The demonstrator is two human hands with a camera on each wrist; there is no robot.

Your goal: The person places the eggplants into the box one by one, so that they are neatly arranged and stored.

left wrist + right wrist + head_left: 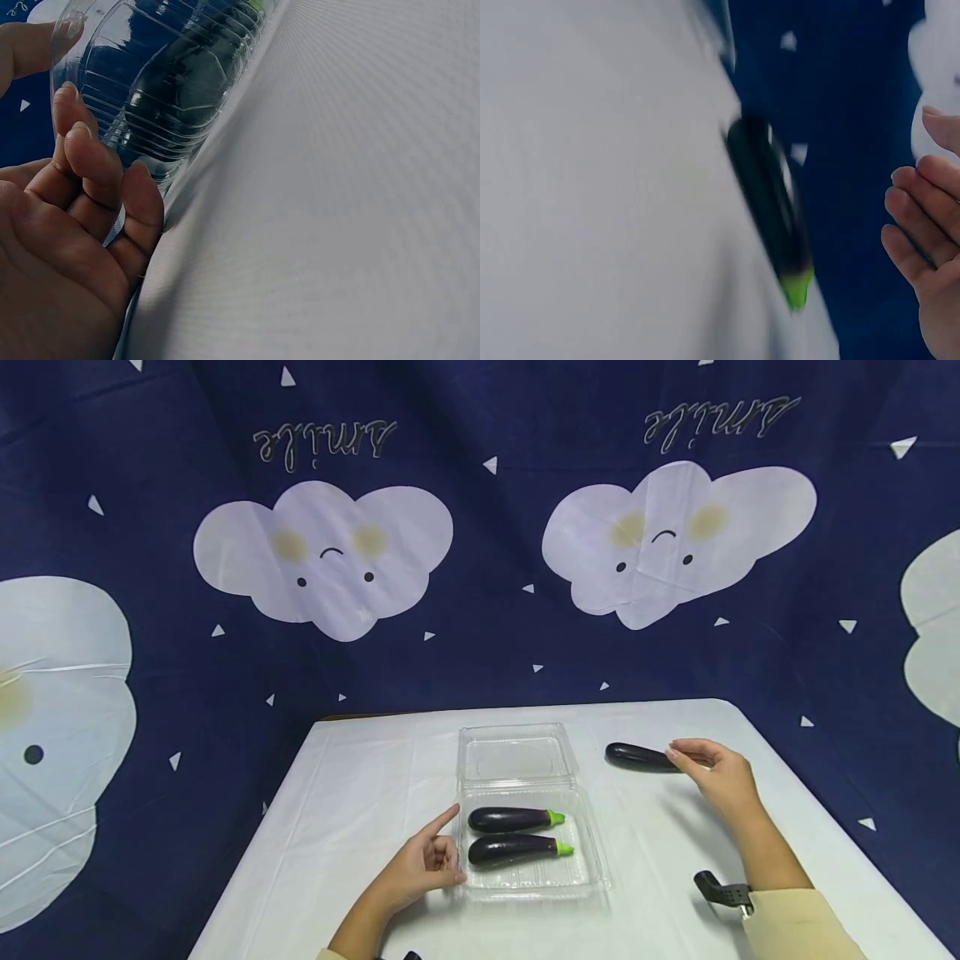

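A clear plastic clamshell box [540, 882] lies with its lid [517, 757] folded back on the white table. Two dark eggplants with green stems, the farther eggplant [510, 819] and the nearer eggplant [513, 850], lie side by side in its base. At the box's left edge my left hand [422, 860] touches the rim, index finger extended and the other fingers bent. A third eggplant [769, 202] lies on the table right of the box. Over its stem end is my right hand [720, 774]; in the right wrist view this hand [930, 217] appears apart from the eggplant, fingers loosely bent.
The white-covered table [300, 827] ends at a dark blue curtain [480, 668] printed with clouds and triangles. A black wrist device [722, 891] sits by the right sleeve [802, 927]. The right wrist view is partly blurred.
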